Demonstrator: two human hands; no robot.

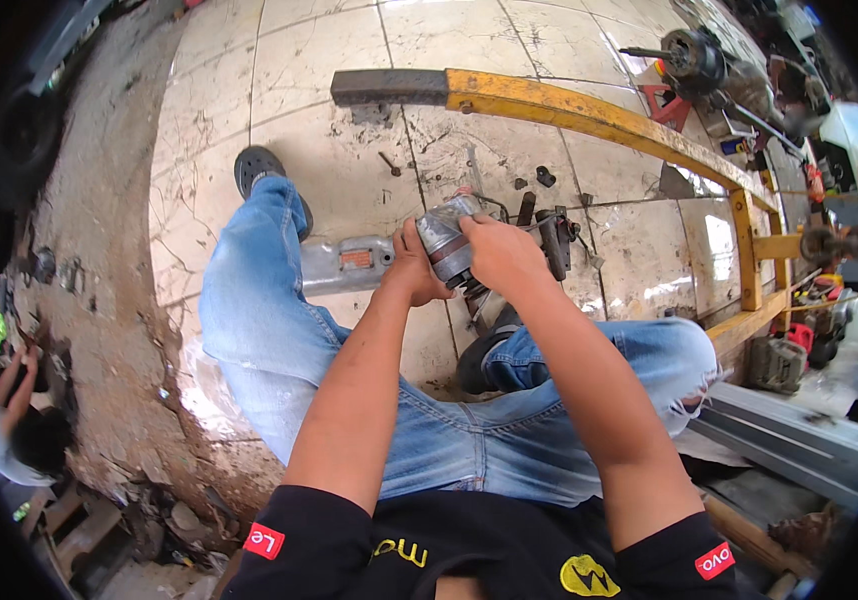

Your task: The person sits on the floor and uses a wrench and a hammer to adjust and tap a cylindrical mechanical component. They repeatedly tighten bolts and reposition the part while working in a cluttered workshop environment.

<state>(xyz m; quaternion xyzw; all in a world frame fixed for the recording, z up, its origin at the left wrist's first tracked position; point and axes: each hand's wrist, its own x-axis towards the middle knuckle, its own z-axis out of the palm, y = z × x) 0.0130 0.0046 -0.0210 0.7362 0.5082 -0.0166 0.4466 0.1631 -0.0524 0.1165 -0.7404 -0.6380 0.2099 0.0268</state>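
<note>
Between my two hands is a grey, cylindrical metal motor part point(443, 232) with a brownish band around it and dark pieces at its lower end. My left hand point(411, 266) wraps the near left side of this part. Closed over its right side is my right hand point(505, 252), whose fingers reach its upper edge; the fingertips are partly hidden. A silver metal cover point(334, 266) with an orange label lies on the tiles beside my left hand. Just right of my right hand sits a dark metal tool or part point(555, 243), too cluttered to name.
A yellow engine hoist frame point(559, 112) with a dark arm end stretches across the far right. A bolt point(390, 164) and small dark parts point(546, 176) lie on the tiles. Greasy machinery point(694, 60) stands far right. Another person point(24, 420) is at the left edge.
</note>
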